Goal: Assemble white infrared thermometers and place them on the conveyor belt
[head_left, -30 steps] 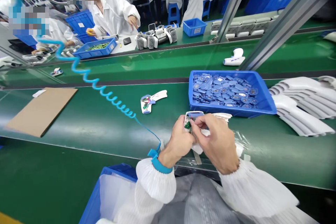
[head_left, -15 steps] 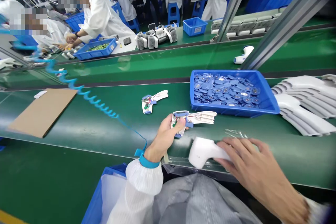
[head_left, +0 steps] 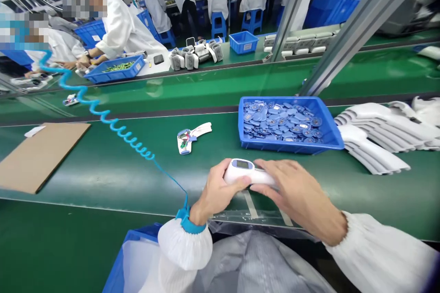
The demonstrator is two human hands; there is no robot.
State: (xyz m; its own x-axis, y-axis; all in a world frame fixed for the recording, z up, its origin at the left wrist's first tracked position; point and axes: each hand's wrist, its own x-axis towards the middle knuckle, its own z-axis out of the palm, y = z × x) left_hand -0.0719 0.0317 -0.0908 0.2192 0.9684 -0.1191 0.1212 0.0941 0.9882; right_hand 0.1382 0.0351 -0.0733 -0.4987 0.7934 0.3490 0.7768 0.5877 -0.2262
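Fingers point(head_left: 268, 165) clasp thermometer point(head_left: 244, 170), blue tray point(head_left: 290, 148) just beyond.

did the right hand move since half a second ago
Yes. The right hand came up and leftward, toward the blue tray, and now holds the white thermometer with the left hand.

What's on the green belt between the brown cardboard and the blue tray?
In the head view, an open thermometer half lies there, and the coiled blue cord crosses too.
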